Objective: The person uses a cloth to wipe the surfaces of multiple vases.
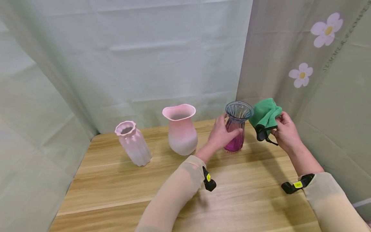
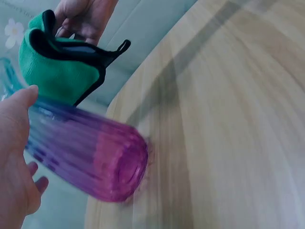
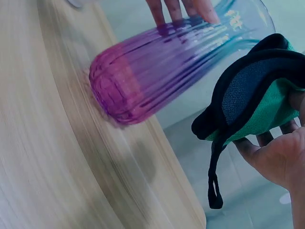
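A ribbed glass vase, blue at its flared rim and magenta at its base, stands upright near the table's back edge. My left hand grips it below the neck, with the thumb on the near side and the fingers round the far side. Just right of the vase, my right hand holds a green cloth up above the table. Black edging and a black hanging loop show on the cloth in the right wrist view. The cloth's folds hide some of the right fingers.
On the wooden table, a pink-and-white vase with a wavy flared mouth stands left of my left hand. Farther left is a pale pink ribbed vase. A curtain hangs behind the table, with more fabric on both sides.
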{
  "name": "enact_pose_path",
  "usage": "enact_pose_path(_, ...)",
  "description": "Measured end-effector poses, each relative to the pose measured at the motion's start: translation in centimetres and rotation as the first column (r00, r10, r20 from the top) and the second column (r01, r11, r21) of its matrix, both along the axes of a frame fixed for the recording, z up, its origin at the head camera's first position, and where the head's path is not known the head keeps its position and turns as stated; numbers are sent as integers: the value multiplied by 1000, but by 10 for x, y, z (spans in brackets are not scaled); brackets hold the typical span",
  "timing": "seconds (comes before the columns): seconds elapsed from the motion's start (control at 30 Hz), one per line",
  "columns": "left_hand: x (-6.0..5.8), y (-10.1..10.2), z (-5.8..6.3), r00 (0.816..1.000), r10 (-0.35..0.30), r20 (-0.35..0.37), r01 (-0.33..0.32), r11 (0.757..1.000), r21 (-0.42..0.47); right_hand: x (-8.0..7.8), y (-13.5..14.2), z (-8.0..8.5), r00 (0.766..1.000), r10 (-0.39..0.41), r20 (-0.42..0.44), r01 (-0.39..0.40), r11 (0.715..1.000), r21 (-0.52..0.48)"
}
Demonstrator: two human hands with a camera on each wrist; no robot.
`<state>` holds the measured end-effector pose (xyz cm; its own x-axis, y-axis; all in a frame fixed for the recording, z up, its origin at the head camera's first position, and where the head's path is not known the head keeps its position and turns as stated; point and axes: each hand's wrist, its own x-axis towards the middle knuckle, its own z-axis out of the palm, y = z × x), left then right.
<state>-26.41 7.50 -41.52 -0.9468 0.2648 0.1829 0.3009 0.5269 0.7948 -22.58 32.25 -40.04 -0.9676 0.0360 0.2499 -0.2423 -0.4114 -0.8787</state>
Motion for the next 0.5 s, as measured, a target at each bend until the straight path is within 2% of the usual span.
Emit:
enact_pose_path(0.1, 4, 8, -1, 997, 79, -4, -79, 997, -5, 1, 5, -1, 1000, -8, 5, 8, 1000, -3)
enact_pose_path(0.23, 6, 16, -4, 990, 141, 10, -141, 990, -10, 3, 7, -2, 1000, -9, 9, 9, 1000, 1)
enact_pose_path(0.37, 4, 18, -6, 987, 160, 5, -160, 987, -18, 3, 8, -3, 1000, -2, 12, 2, 1000, -14)
enact_pose_path(0.5, 3, 16, -7, 989, 148, -8, -148, 989, -27, 3, 7, -5, 1000, -1, 17, 1, 1000, -21)
